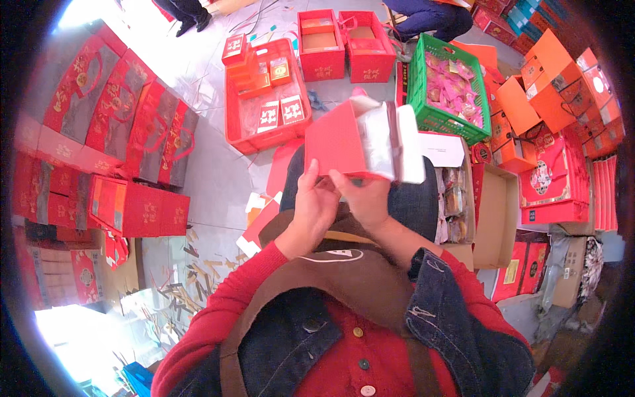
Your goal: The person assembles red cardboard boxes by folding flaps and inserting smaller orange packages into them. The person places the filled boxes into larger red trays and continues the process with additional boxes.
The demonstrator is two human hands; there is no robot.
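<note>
Both my hands hold a small red box above my lap. Its right end is open, with white flaps standing out and a silvery wrapped packet showing inside. My left hand grips the near left side, thumb up along the red face. My right hand has its fingers bent at the lower edge of the box; some fingertips are hidden under it. Past the box lies a red basket with orange and red-and-white small boxes. To its right, a green basket holds pink wrapped packets.
Two open red gift boxes stand at the far middle. Red gift bags line the left, with a red box below them. An open carton and stacked orange boxes crowd the right. Another person's legs show at the top.
</note>
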